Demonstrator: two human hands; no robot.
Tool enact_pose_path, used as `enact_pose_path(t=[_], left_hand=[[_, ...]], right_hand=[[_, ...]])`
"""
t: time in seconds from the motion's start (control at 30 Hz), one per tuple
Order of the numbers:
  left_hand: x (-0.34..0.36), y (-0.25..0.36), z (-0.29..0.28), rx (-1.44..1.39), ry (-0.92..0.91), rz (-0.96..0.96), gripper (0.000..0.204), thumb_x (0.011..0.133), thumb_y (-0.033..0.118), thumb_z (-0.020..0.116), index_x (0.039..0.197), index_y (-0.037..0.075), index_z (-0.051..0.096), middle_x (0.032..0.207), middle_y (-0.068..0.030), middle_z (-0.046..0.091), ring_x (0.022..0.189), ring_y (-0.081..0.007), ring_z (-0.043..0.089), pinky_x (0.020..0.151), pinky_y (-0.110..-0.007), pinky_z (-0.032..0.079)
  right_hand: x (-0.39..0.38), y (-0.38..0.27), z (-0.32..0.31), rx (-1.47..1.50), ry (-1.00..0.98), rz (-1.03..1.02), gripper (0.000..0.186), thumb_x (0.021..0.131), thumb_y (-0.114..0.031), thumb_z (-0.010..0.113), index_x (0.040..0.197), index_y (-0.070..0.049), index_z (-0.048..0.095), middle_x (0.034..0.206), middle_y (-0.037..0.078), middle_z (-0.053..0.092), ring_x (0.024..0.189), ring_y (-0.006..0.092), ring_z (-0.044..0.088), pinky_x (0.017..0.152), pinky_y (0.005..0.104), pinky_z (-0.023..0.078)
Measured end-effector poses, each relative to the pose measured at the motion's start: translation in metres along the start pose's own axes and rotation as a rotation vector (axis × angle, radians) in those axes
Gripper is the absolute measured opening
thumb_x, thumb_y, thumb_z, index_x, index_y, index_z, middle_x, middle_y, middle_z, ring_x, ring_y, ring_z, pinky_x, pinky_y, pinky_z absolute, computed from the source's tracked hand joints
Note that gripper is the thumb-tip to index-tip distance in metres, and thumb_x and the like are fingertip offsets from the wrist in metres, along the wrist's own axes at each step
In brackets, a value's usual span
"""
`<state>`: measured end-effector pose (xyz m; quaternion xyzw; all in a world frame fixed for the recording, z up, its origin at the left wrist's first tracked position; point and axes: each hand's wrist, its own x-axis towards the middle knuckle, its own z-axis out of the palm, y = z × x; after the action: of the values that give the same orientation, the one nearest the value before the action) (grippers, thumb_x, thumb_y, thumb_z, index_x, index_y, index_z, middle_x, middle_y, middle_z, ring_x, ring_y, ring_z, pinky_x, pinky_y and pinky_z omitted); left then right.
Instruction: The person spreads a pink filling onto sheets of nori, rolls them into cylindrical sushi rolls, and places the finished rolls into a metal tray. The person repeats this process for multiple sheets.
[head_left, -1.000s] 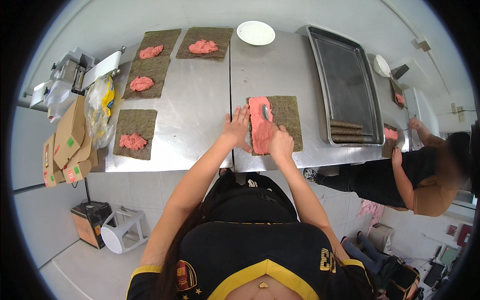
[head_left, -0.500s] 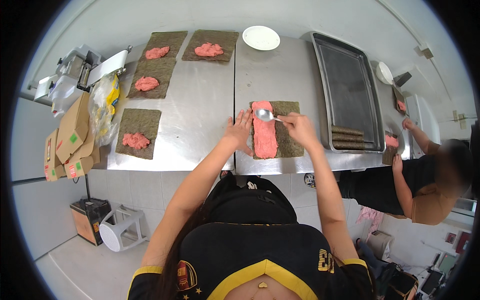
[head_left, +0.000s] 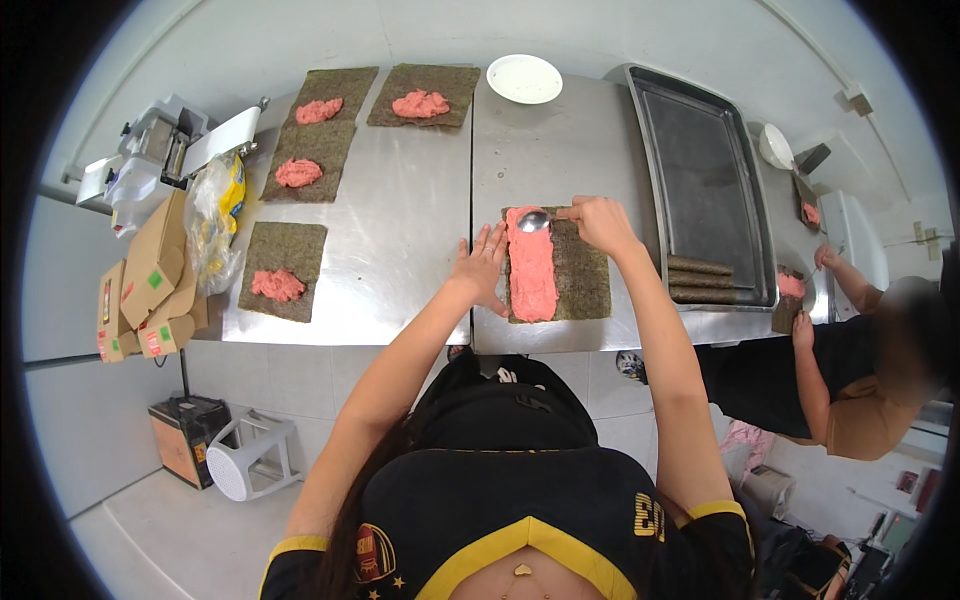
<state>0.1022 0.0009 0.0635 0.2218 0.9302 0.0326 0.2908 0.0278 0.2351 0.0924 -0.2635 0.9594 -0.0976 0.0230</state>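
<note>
A dark green nori sheet [head_left: 585, 275] lies on the steel table in front of me, a band of pink paste [head_left: 532, 275] spread down its left part. My right hand [head_left: 603, 224] is closed around the handle of a metal spoon [head_left: 533, 221], whose bowl rests on the paste near its far end. Flat at the sheet's left edge, my left hand [head_left: 481, 268] has its fingers stretched out. Farther left lie several more nori sheets, such as the nearest one [head_left: 302, 243], each with a lump of pink paste [head_left: 278, 285].
A dark metal tray [head_left: 705, 180] on the right holds several nori rolls [head_left: 700, 280] at its near end. At the back stands a white plate [head_left: 525, 79]. Cardboard boxes [head_left: 155, 260] and a plastic bag [head_left: 212, 205] sit left. A co-worker [head_left: 800, 370] works at far right.
My right hand has moved slightly away from me with the spoon, its bowl shifting a little farther up the paste. My left hand stays by the sheet's edge.
</note>
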Motion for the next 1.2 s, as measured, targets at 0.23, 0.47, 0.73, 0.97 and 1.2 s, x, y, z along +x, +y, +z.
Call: enact_pose_path(t=[0.23, 0.47, 0.73, 0.97, 1.2], left_hand=[[-0.001, -0.001, 0.000, -0.001, -0.003, -0.006, 0.141, 0.049, 0.055, 0.085, 0.149, -0.002, 0.004, 0.158, -0.0143, -0.005, 0.146, -0.0307, 0.000, 0.114, -0.056, 0.018], [-0.001, 0.000, -0.001, -0.001, 0.007, 0.010, 0.141, 0.049, 0.056, 0.085, 0.149, -0.003, 0.003, 0.158, -0.0151, -0.005, 0.146, -0.0312, 0.000, 0.114, -0.056, 0.017], [-0.001, 0.000, 0.000, 0.018, -0.002, 0.000, 0.141, 0.050, 0.056, 0.084, 0.149, -0.004, 0.004, 0.158, -0.0155, -0.004, 0.146, -0.0320, 0.000, 0.114, -0.056, 0.017], [0.001, 0.002, 0.000, 0.042, 0.011, 0.005, 0.140, 0.050, 0.056, 0.084, 0.148, -0.004, 0.005, 0.158, -0.0174, -0.005, 0.146, -0.0329, 0.001, 0.114, -0.056, 0.018], [0.002, 0.000, 0.001, 0.042, 0.003, 0.006, 0.140, 0.050, 0.057, 0.084, 0.148, -0.005, 0.005, 0.157, -0.0182, -0.005, 0.146, -0.0342, 0.001, 0.113, -0.056, 0.020]], right_hand=[[-0.002, -0.012, -0.024, -0.012, -0.067, -0.032, 0.037, 0.073, -0.002, 0.056, 0.096, -0.025, 0.075, 0.082, 0.005, 0.064, 0.080, 0.0274, 0.064, 0.069, 0.0419, 0.051], [0.004, -0.017, -0.011, -0.059, -0.038, -0.076, 0.037, 0.071, -0.001, 0.057, 0.095, -0.023, 0.075, 0.081, 0.006, 0.064, 0.080, 0.0282, 0.065, 0.068, 0.0415, 0.051], [0.015, -0.022, -0.005, -0.084, 0.029, -0.042, 0.037, 0.072, -0.003, 0.055, 0.097, -0.020, 0.075, 0.075, 0.008, 0.062, 0.077, 0.0293, 0.064, 0.066, 0.0425, 0.050], [0.010, -0.019, -0.001, -0.112, -0.032, 0.124, 0.016, 0.068, -0.010, 0.062, 0.080, -0.009, 0.073, 0.085, 0.016, 0.068, 0.081, 0.0339, 0.067, 0.071, 0.0442, 0.053], [0.002, -0.026, -0.037, -0.083, -0.064, 0.284, 0.016, 0.068, -0.010, 0.063, 0.080, -0.009, 0.074, 0.084, 0.018, 0.069, 0.079, 0.0344, 0.067, 0.071, 0.0438, 0.054]])
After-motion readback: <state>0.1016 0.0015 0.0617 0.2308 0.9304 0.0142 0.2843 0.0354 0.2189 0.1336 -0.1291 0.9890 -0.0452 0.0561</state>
